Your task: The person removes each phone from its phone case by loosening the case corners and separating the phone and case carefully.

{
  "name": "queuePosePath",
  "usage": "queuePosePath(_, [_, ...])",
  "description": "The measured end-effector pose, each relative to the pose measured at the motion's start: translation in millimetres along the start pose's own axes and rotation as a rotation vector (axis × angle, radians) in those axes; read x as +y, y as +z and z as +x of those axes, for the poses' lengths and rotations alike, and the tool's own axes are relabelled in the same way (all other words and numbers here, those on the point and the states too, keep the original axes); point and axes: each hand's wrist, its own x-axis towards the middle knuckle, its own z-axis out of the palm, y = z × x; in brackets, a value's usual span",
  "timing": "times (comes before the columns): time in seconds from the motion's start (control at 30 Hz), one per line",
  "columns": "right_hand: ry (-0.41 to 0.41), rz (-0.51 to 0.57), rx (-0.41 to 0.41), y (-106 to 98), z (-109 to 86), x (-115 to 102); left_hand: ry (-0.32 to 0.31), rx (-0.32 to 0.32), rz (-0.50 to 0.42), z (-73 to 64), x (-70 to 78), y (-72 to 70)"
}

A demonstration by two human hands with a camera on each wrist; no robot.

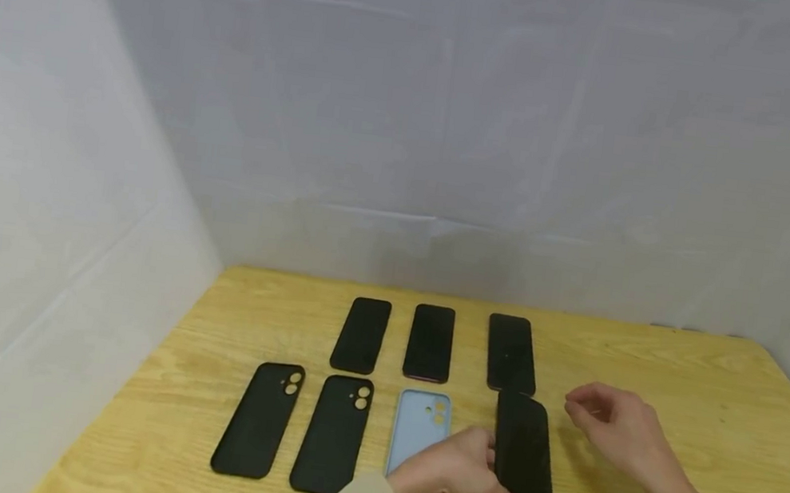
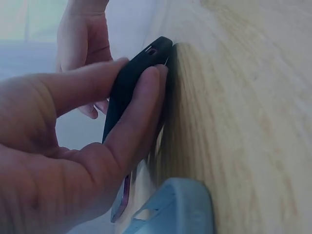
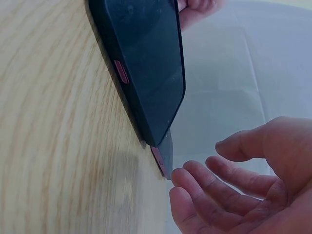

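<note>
My left hand grips a phone in a black case by its left edge, thumb on the screen side and fingers beneath. The phone is tilted, its screen facing up; in the right wrist view a pinkish side button shows in the edge of the cased phone. To its right, my right hand hovers apart from it, fingers loosely bent and holding nothing. Under the left wrist lies a light blue phone case, partly covered by that hand.
Two black phone cases with camera cutouts lie at the left of the wooden table. Behind stands a row of three dark phones: a left one, a middle one and a right one. White sheeting surrounds the table.
</note>
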Motion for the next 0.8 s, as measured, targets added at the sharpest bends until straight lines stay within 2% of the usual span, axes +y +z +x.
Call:
queuePosePath(0.1, [0.004,0.010,-0.008,1,-0.9,-1,-0.016,-0.004,-0.033,-0.3,-0.7,-0.9])
queuePosePath(0.2, [0.024,0.044,-0.020,1,-1.6,-3,0.001,0.014,-0.032,-0.5,-2.0,-4.2])
queuePosePath(0.4, [0.084,0.225,-0.075,3,-4.4,-9,0.092,0.107,-0.031,-2.6,-3.9,-10.7])
queuePosePath(0.5, [0.090,0.308,-0.093,5,-5.3,-15,0.129,0.122,-0.046,-5.4,-3.1,-13.8])
queuePosePath(0.67, [0.070,0.353,-0.102,5,-6.2,-27,0.155,0.107,-0.041,-13.1,-2.1,-20.9])
queuePosePath(0.8, [0.068,0.350,-0.113,3,-7.7,-34,0.176,0.052,-0.068,-20.0,-1.8,-25.5])
